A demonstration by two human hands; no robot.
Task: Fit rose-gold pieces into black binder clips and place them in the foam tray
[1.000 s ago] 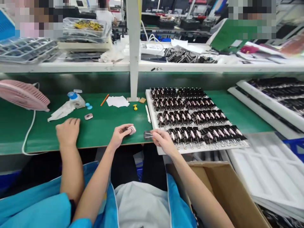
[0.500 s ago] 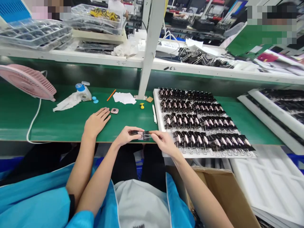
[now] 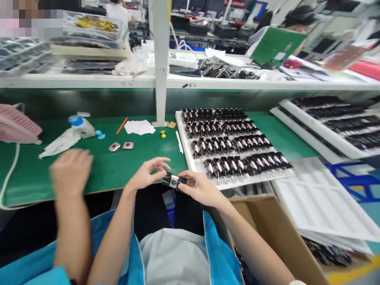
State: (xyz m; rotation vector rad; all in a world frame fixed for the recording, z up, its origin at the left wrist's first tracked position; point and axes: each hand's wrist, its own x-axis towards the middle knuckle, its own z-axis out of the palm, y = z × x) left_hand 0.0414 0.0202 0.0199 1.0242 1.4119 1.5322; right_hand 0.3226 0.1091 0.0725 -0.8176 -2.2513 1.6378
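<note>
A small pinkish watch case with a dark round sensor on its back is held over the bench's front edge, black binder clips on both its sides. My right hand pinches it by the right-hand clip between thumb and fingers. Close to the left-hand binder clip, my left hand has its thumb and fingers apart, the thumb tip by the clip; whether they touch I cannot tell. Two more pinkish watch cases, a left one and a right one, lie on the green bench mat.
A co-worker's blurred hand is at left. A white foam tray carries rows of clipped cases; more trays stand far right. White paper, a white pen and a blue-capped bottle lie behind. A cardboard box sits below.
My left fingers have opened away from the left clip, and the held case is turned and tilted. The co-worker's hand has moved left, where a second loose case now shows. The view has swung right.
</note>
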